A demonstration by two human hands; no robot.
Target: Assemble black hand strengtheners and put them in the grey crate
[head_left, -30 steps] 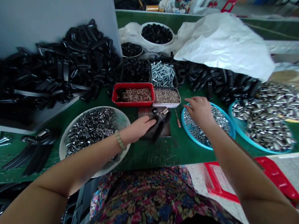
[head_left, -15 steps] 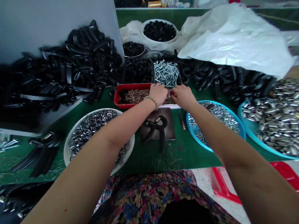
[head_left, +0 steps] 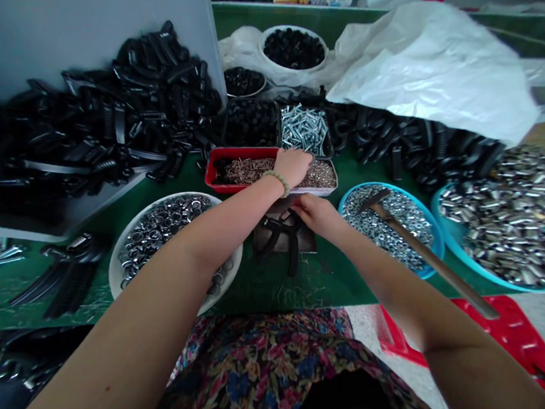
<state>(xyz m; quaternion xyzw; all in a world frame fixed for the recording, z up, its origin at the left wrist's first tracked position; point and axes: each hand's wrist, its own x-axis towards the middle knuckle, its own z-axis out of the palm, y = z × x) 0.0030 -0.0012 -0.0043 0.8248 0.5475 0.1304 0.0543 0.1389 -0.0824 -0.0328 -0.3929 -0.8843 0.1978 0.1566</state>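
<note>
My left hand (head_left: 293,166), a beaded bracelet at its wrist, is over the middle of the red tray (head_left: 212,174) and the white tray (head_left: 328,189) of small copper-coloured pins. Its fingers curl down, and what they hold is hidden. My right hand (head_left: 314,212) is lower, its fingers closed at the top of a black spring clamp (head_left: 293,248). I cannot make out what is between those fingertips. The clamp lies on a dark metal plate (head_left: 311,243), its handles pointing towards me.
A bowl of metal rings (head_left: 117,260) stands left; a blue basin of small metal parts (head_left: 442,243) stands right, a hammer (head_left: 416,244) lying across it. Behind are a box of screws (head_left: 303,129), black clamp parts (head_left: 153,84) and a plastic sheet (head_left: 435,66). Metal sleeves (head_left: 515,234) fill another basin.
My right hand has come from the white tray down towards me, to the clamp. My left hand stays over the trays. The hammer, mostly hidden by my right arm before, now shows.
</note>
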